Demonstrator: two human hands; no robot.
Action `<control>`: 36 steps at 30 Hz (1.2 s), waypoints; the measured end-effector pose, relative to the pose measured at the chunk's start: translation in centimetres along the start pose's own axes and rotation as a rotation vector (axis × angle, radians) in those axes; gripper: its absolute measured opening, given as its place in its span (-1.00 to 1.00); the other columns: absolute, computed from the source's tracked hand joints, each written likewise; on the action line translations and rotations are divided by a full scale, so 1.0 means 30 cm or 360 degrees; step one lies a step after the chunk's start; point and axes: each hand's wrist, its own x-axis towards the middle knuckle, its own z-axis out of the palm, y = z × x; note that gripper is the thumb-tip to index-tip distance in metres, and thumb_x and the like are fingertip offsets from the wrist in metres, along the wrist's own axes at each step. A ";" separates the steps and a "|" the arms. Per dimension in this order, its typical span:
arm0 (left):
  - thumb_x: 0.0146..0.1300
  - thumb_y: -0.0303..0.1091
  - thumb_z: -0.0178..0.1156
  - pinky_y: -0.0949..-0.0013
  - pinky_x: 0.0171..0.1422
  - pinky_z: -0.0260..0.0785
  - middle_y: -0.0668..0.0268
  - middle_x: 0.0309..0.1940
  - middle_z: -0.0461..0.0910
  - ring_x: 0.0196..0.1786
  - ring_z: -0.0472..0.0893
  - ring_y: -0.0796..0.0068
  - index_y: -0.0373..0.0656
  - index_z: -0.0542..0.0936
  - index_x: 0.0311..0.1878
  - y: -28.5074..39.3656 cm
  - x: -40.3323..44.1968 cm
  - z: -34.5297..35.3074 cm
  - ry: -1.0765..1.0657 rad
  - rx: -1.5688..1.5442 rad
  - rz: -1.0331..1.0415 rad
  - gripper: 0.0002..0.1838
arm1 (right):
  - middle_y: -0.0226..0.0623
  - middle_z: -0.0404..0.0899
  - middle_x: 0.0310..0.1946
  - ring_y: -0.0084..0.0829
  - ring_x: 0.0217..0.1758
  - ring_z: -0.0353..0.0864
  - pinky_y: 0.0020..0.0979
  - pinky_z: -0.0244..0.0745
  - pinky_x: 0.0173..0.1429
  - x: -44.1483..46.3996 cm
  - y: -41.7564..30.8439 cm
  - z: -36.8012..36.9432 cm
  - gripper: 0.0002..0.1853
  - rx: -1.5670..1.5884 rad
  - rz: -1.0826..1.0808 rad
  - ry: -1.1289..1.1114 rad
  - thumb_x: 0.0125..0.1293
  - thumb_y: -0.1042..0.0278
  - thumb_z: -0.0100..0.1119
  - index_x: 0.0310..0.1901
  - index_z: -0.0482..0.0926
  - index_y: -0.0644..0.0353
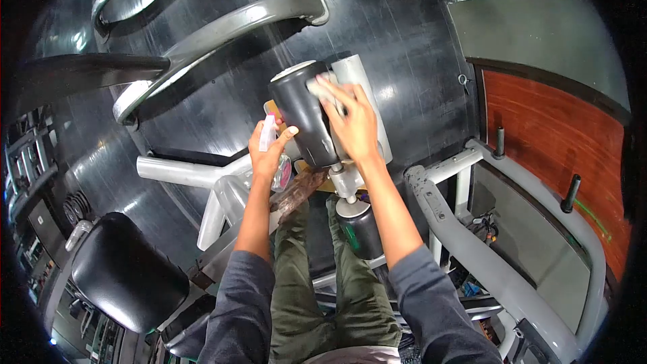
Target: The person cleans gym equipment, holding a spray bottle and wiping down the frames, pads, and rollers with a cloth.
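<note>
A black padded roller (303, 111) of a gym machine lies in front of me, its white end cap at the far end. My right hand (354, 121) presses a white cloth (318, 86) against the roller's upper right side; the fingertips look slightly blurred. On the roller's left, my left hand (268, 148) is closed around a spray bottle (267, 131) with a whitish nozzle and a pink detail. Its clear body (282, 174) shows below the palm. The left thumb lies close to the roller's edge.
A second black roller (362, 232) sits nearer my legs. Grey frame tubes (222, 30) curve at the upper left, and another frame (485, 256) stands at the right. A black padded seat (128, 273) is at the lower left. A reddish wood panel (546, 155) borders the right.
</note>
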 end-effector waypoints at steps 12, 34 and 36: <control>-0.19 -0.06 0.67 0.19 0.04 0.44 0.11 0.00 0.50 -0.06 0.56 0.18 -0.23 0.50 -0.24 0.280 -0.101 0.137 0.0496 0.0873 0.0772 -0.37 | -0.23 0.56 -0.17 -0.21 -0.08 0.63 -0.28 0.50 0.08 -0.344 0.142 -0.120 -0.59 0.0063 0.0289 -0.0120 0.29 0.33 0.30 0.19 0.66 -0.16; -0.02 -0.24 0.59 0.51 -0.31 0.24 0.50 -0.30 0.52 -0.41 0.32 0.71 -0.13 0.47 -0.30 0.100 -0.039 0.037 0.0191 -0.0066 0.0194 -0.57 | -0.19 0.55 -0.05 -0.11 -0.05 0.63 -0.22 0.53 0.07 -0.290 0.121 -0.126 -0.55 -0.0063 0.0250 -0.0183 0.27 0.31 0.31 0.20 0.64 -0.29; -0.03 -0.27 0.60 0.49 -0.33 0.25 0.53 -0.32 0.45 -0.42 0.32 0.70 -0.13 0.50 -0.28 0.077 -0.010 0.015 0.0158 0.0005 0.0345 -0.58 | -0.20 0.55 -0.06 -0.13 -0.04 0.63 -0.23 0.53 0.07 -0.378 0.124 -0.136 -0.56 -0.0018 0.0348 -0.0151 0.27 0.31 0.31 0.20 0.65 -0.26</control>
